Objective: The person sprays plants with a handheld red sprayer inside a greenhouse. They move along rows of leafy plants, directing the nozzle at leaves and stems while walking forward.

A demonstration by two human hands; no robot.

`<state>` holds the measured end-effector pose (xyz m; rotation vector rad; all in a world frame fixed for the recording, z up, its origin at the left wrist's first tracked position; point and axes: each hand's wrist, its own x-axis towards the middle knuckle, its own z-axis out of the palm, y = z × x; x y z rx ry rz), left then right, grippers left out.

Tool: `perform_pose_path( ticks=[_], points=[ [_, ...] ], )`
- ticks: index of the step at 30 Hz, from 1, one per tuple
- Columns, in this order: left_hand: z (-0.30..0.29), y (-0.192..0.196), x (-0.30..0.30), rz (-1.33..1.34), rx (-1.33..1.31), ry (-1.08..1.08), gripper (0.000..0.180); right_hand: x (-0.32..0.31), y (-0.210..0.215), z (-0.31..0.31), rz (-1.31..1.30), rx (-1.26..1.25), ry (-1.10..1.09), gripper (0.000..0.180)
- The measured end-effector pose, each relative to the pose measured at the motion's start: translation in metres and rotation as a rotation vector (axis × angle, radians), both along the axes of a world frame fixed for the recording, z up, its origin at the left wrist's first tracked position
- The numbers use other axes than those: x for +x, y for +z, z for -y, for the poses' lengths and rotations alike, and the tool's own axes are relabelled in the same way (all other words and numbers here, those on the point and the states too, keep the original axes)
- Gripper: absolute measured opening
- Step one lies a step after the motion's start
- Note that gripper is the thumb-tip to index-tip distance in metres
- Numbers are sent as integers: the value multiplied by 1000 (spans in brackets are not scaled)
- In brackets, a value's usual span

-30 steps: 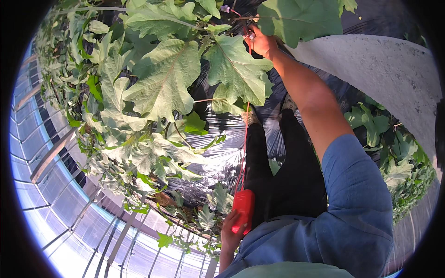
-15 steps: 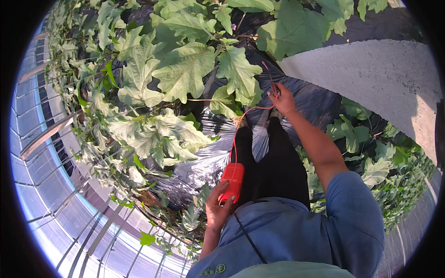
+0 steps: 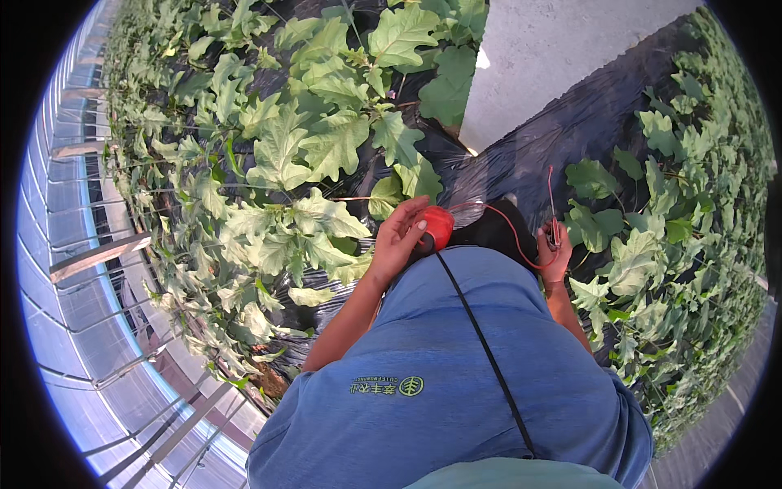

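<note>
Resting under left hand (image 3: 397, 236) — red spool (image 3: 437, 226); red cord (image 3: 521, 244) toward right hand (image 3: 555, 248).

Glossy red plastic spool (image 3: 437, 226), thin red cord (image 3: 513, 236), matt blue cloth shirt (image 3: 456, 367), shiny crinkled black plastic ground sheet (image 3: 586, 122), rough pale concrete path (image 3: 562, 49), matt veined green leaves (image 3: 326, 147)

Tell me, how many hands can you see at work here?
2. The left hand grips a round red plastic spool at the picture's middle. The right hand pinches a thin red string beside the green leafy plants at right. No others show.
</note>
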<state>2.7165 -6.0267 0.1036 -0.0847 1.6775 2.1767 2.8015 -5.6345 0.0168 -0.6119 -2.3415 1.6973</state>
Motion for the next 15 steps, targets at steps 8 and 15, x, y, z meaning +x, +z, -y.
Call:
perform_pose_path(
  ticks=[8, 15],
  points=[
    [-124, 1, -60, -21, -305, -263, 57, -70, 15, -103, -169, -112, -123, 29],
    [-284, 20, -99, -87, -511, -232, 81, -111, 27, -256, -73, -153, -101, 37]
  ],
)
